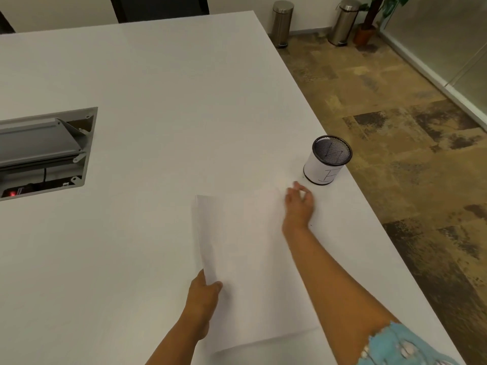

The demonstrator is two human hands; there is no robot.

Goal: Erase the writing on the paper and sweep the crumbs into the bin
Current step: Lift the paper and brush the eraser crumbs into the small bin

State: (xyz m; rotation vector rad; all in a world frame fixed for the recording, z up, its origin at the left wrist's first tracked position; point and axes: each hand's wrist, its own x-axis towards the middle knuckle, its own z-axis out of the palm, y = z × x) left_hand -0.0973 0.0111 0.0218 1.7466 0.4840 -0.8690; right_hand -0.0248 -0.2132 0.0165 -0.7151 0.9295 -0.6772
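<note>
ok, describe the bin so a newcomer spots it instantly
On the white table, follow the right-hand edge toward the person. The bin stands upright there, just beyond the right hand: a small black mesh cup wrapped in white paper, unlike the steel pedal bins on the floor.

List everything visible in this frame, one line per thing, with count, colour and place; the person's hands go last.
paper: one, white, near table edge, left side lifted
bin: one, black mesh with white wrap, upright by the table's right edge
table: one, white, fills most of the view
cable box: one, grey, set into the table at left, lid open
pedal bins: two, steel, on the floor by the far wall
plant pot: one, orange, beside the far pedal bin
left hand: grips the paper's lifted left edge
right hand: at the paper's far right corner, fingers loosely curled, near the bin
</note>
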